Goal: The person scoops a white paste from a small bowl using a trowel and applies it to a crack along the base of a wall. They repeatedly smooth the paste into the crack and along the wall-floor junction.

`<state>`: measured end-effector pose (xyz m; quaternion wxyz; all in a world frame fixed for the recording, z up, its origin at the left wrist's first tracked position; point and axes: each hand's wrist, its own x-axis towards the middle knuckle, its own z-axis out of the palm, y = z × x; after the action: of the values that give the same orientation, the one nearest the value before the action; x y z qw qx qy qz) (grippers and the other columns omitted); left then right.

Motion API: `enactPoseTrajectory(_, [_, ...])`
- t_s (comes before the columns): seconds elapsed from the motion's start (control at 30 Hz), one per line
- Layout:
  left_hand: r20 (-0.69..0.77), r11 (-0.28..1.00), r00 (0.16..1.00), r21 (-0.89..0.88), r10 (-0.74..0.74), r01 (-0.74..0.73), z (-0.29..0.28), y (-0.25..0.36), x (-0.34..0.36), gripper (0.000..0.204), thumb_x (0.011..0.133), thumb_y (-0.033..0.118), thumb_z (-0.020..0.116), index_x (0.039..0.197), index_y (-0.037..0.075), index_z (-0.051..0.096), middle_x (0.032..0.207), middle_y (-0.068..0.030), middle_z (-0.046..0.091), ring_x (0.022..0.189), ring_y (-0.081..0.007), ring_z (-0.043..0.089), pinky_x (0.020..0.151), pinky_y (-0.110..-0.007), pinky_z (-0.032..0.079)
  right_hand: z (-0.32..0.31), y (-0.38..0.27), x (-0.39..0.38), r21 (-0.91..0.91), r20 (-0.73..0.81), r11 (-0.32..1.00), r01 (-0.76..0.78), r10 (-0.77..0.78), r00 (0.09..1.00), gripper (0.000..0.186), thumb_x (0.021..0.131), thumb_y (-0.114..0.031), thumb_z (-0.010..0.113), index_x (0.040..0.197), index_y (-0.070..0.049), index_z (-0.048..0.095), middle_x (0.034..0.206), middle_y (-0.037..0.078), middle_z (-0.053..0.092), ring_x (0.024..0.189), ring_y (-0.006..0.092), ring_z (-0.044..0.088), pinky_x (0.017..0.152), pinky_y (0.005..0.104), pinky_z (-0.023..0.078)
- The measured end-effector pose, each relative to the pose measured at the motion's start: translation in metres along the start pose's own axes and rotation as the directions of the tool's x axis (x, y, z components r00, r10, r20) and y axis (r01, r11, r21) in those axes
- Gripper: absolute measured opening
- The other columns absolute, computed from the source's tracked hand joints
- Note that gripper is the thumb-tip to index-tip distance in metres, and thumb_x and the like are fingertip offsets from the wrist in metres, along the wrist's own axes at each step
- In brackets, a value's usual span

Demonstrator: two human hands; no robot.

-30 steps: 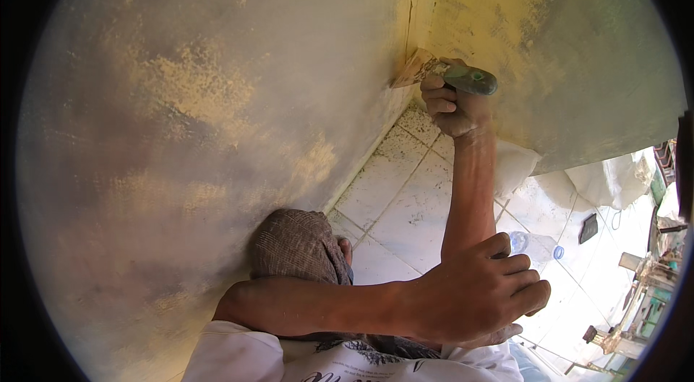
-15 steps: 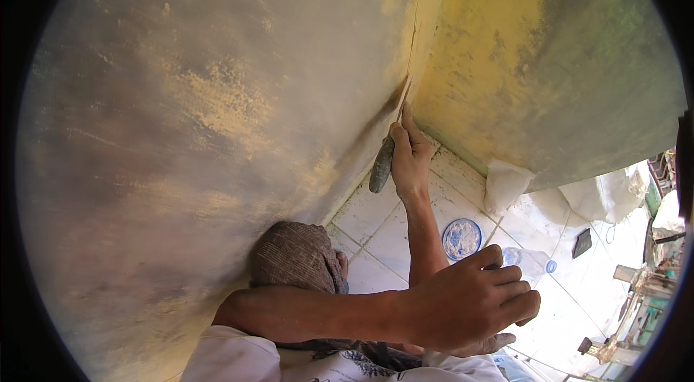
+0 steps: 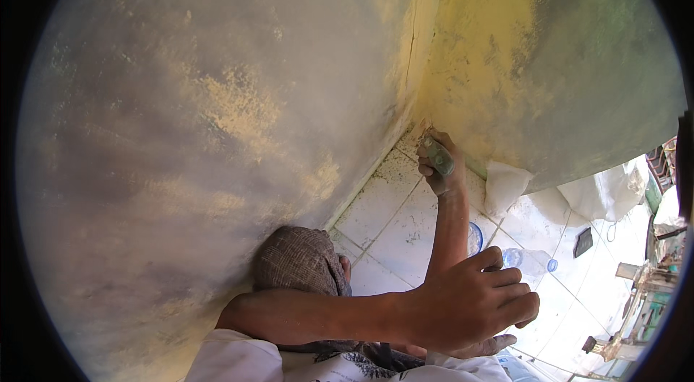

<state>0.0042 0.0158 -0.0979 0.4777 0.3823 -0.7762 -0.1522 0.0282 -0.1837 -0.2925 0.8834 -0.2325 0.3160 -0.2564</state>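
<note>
Your right hand [image 3: 450,177] reaches far forward to the foot of the corner, its fingers clenched round the dull green handle of a scraper [image 3: 439,156]. The scraper sits low in that corner, between the patchy grey-and-yellow left wall [image 3: 173,136] and the yellow and grey-green right wall [image 3: 578,71]. Your grip hides most of its blade, so you cannot tell whether the edge touches a surface.

Your left hand [image 3: 470,302] lies near you, its forearm crossing from left to right over the near part of your right arm. Its fingers are loosely bent and the thumb stands apart; the palm is hidden, so whether it holds anything cannot be told.

Dark specks litter the white tiled floor [image 3: 394,234] near the corner. A round blue-rimmed tub or lid [image 3: 475,237] shows partly behind your right forearm. Right of it lie a clear plastic bottle with a blue cap [image 3: 526,260] and a flat black rectangular object [image 3: 583,242].
</note>
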Motion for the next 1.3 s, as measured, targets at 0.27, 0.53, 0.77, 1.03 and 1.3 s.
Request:
enactPoseTrajectory(0.27, [-0.049,0.999,0.998,-0.032,-0.039,0.038,-0.003,-0.002,-0.008,0.033,0.086,0.026,0.078,0.104,0.005,0.060,0.095,-0.0052,0.067,0.092,-0.0224,0.064,0.086,-0.042,0.042,-0.012,-0.007,0.081,0.379,0.274,0.828,-0.413,0.326,0.905,0.017,0.106,-0.028,0.052,0.099,-0.012,0.051,0.080,0.010,0.051,0.057,0.0080,0.040,0.041,0.0192,0.040])
enactPoseTrajectory(0.53, [-0.060,0.993,0.995,-0.087,-0.081,0.076,-0.005,-0.001,-0.008,0.028,0.084,0.026,0.076,0.097,0.010,0.057,0.085,-0.0014,0.064,0.085,-0.0199,0.061,0.081,-0.041,0.040,0.032,-0.042,0.034,0.379,0.366,0.859,-0.346,0.204,0.908,0.023,0.109,-0.028,0.047,0.106,-0.005,0.049,0.085,0.012,0.052,0.060,0.0076,0.040,0.042,0.0193,0.042])
enactPoseTrajectory(0.77, [-0.115,0.997,0.993,-0.080,-0.028,0.019,0.004,-0.002,-0.007,0.028,0.081,0.025,0.077,0.095,0.010,0.057,0.080,0.0005,0.060,0.078,-0.0193,0.059,0.077,-0.040,0.037,0.097,-0.086,-0.040,0.219,0.558,0.969,-0.113,-0.029,0.829,0.016,0.105,-0.020,0.053,0.107,-0.004,0.055,0.086,0.015,0.057,0.062,0.0120,0.047,0.045,0.0222,0.041])
enactPoseTrajectory(1.03, [-0.029,0.991,0.999,-0.130,-0.046,0.042,0.007,-0.001,0.000,0.029,0.080,0.027,0.086,0.089,0.013,0.063,0.077,0.0024,0.060,0.068,-0.0187,0.056,0.076,-0.037,0.041,0.027,0.004,-0.043,-0.503,0.121,0.682,0.531,-0.553,0.824,0.068,0.102,-0.017,0.051,0.165,-0.005,0.029,0.099,0.005,0.062,0.084,0.0126,0.055,0.079,0.0292,0.049])
enactPoseTrajectory(1.3, [0.091,0.991,0.991,-0.074,-0.102,0.109,0.005,-0.002,-0.004,0.043,0.075,0.019,0.095,0.094,0.016,0.057,0.067,0.0058,0.060,0.059,-0.0142,0.051,0.070,-0.034,0.038,0.051,0.093,-0.024,-0.752,0.111,0.467,0.465,-0.605,0.788,0.064,0.105,-0.023,0.049,0.165,-0.012,0.030,0.102,0.026,0.065,0.095,0.0407,0.066,0.092,0.0475,0.051])
